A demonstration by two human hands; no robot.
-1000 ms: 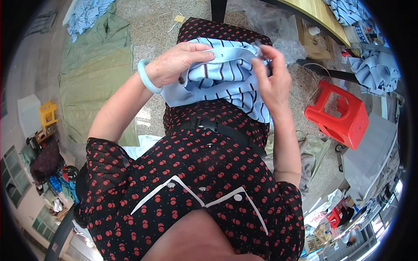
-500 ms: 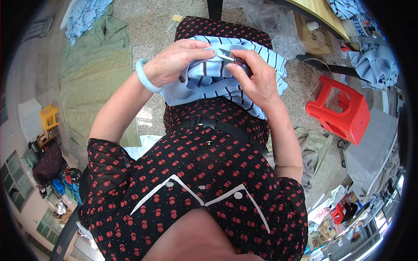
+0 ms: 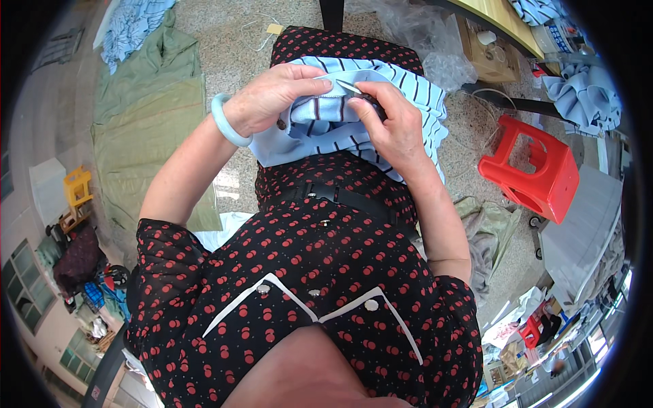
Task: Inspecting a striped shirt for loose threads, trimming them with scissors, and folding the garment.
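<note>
Across my lap lies a light-blue garment (image 3: 340, 139) with dark stripes, bunched in soft folds. My left hand (image 3: 272, 95), with a pale bangle (image 3: 224, 121) on the wrist, pinches an edge of the cloth between thumb and fingers. A dark button (image 3: 281, 124) shows on the fabric beneath that hand. My right hand (image 3: 391, 122) is closed around small thread snips; their blades (image 3: 348, 86) point left, toward my left fingertips and close to the cloth. Most of the snips' dark handle is hidden in my palm.
To the right, a red plastic stool (image 3: 534, 170) lies tipped on the speckled floor. Green cloth (image 3: 146, 136) is spread at the left. A cardboard box (image 3: 490, 54) and clear plastic bags (image 3: 435, 58) sit under the wooden table (image 3: 500, 20). More striped garments (image 3: 581, 102) hang at the far right.
The snips' blades, spread apart before, now look closer together. My right hand has shifted slightly left and down; my left hand keeps its pinch with hardly any movement.
</note>
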